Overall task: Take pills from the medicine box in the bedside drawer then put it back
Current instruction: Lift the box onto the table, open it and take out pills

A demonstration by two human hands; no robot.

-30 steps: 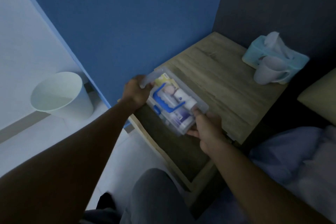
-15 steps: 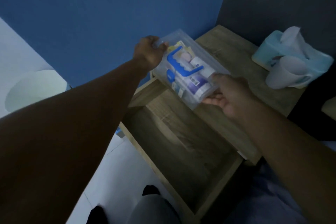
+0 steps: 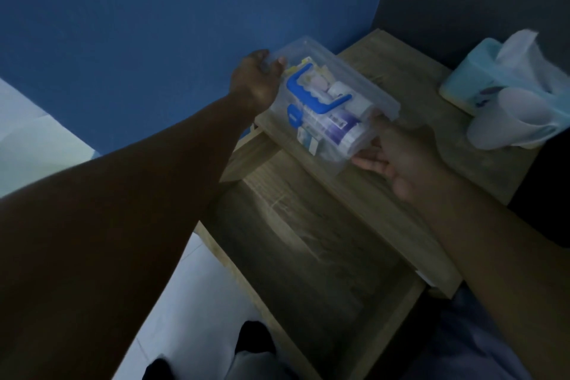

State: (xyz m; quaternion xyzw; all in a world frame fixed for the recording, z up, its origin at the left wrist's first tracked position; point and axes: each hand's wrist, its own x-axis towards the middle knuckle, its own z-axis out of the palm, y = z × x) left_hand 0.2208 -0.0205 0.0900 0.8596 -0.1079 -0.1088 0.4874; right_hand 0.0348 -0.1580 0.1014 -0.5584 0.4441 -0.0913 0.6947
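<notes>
Starting nearest, the open bedside drawer (image 3: 308, 256) shows a bare floor. Above its rear edge, the medicine box (image 3: 331, 108) is carried over the front-left corner of the bedside table (image 3: 410, 77), lid shut (blue handle up). Its long axis runs between the hands: right hand (image 3: 401, 157) clasps the nearer end, left hand (image 3: 256, 80) clamps the far end. Setting it down probably means lowering both ends evenly.
</notes>
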